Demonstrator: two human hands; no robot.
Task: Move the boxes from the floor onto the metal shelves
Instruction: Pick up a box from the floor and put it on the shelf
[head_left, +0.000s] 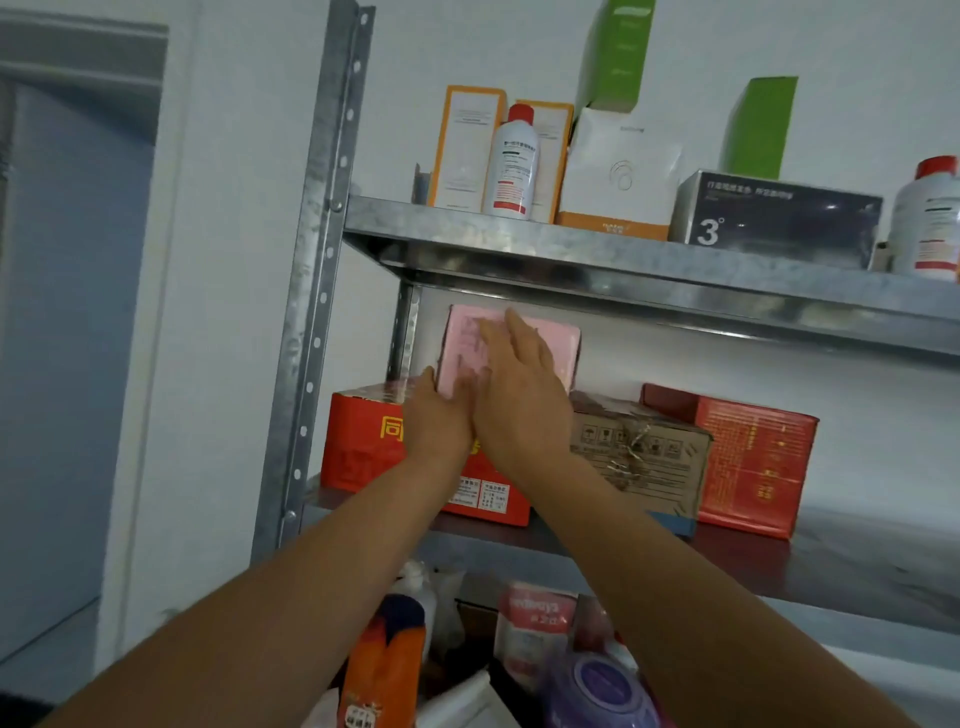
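I stand in a storeroom. Galvanised metal shelves (571, 254) against a plain white wall (244, 156) carry stacked cartons (649, 457), retail boxes (467, 150) and white bottles (511, 166).

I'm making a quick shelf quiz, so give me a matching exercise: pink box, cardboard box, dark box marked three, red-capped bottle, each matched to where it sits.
Things:
1 pink box
2 cardboard box
3 dark box
4 red-capped bottle

Places:
A top shelf, before a green box
B between left red box and right red box
C top shelf, before orange-edged boxes
D pressed by left hand and right hand

Pairs: 1-D, 2-B, 3-A, 4-C.
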